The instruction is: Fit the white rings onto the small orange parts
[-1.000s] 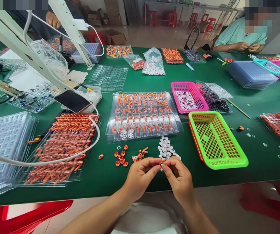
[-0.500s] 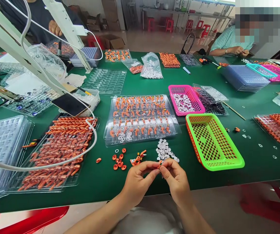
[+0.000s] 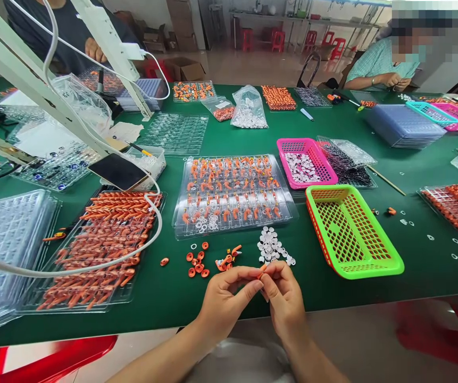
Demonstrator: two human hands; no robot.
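Mesh baskets: one green [image 3: 354, 231], two pink [image 3: 306, 162], one teal [image 3: 428, 113].

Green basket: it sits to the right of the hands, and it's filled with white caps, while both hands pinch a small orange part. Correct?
Not quite. In the head view the green basket is empty; the white caps lie loose on the table just beyond the hands. The rest holds: left hand and right hand pinch a small orange part.

There is only one view, from the camera on my head. It looks forward and down over the green table [image 3: 221, 141], close above my left hand [image 3: 224, 303] and right hand [image 3: 284, 300], with the far workroom at the top.
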